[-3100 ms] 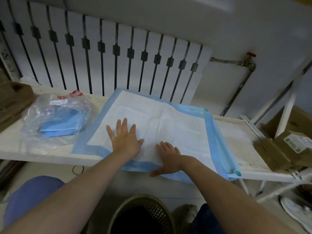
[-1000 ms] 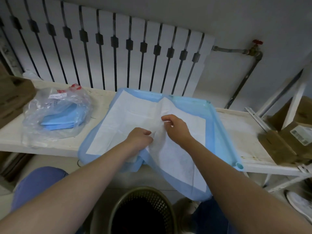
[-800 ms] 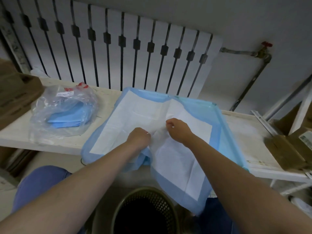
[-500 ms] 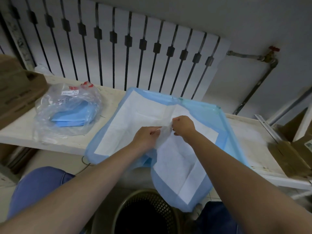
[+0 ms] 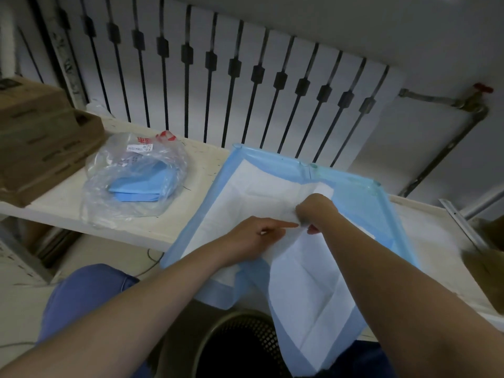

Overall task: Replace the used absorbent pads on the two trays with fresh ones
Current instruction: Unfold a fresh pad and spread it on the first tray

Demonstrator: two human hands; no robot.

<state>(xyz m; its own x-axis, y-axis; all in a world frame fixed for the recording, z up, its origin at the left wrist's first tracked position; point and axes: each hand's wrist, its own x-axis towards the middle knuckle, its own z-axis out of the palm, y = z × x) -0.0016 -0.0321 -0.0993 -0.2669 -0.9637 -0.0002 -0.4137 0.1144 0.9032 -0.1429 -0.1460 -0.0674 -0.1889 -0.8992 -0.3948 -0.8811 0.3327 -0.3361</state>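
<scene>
Head view: a white rectangular absorbent pad with a light blue border (image 5: 253, 192) lies partly in a translucent light blue plastic tray (image 5: 362, 192), which sits on a pale cream shelf board (image 5: 174, 227) in front of a white radiator cover with black vertical bars (image 5: 245, 85). The pad's near right part is pulled off the tray's front edge and hangs down, its lower corner draping over the rim of a dark perforated metal wastebasket (image 5: 240, 347) below the tray. The far left part of the pad is flat on the tray. The left hand (image 5: 253, 238) rests on the pad near the tray's front, fingers curled, pinching the white sheet at the fold. The right hand (image 5: 316, 211), just right of the left and nearly touching it, is closed in a fist around a bunched ridge of the same pad, lifting it off the tray floor. Left of the tray, on the same board, sits a clear crumpled plastic bag holding folded blue pads (image 5: 136, 181), apart from the tray. Further left of the tray is a stack of brown cardboard boxes (image 5: 41, 137). Right of the tray, more brown cardboard (image 5: 488, 257) at the frame edge, blurred. Behind the tray to the right, a grey wall pipe with a red valve handle (image 5: 474, 102).
</scene>
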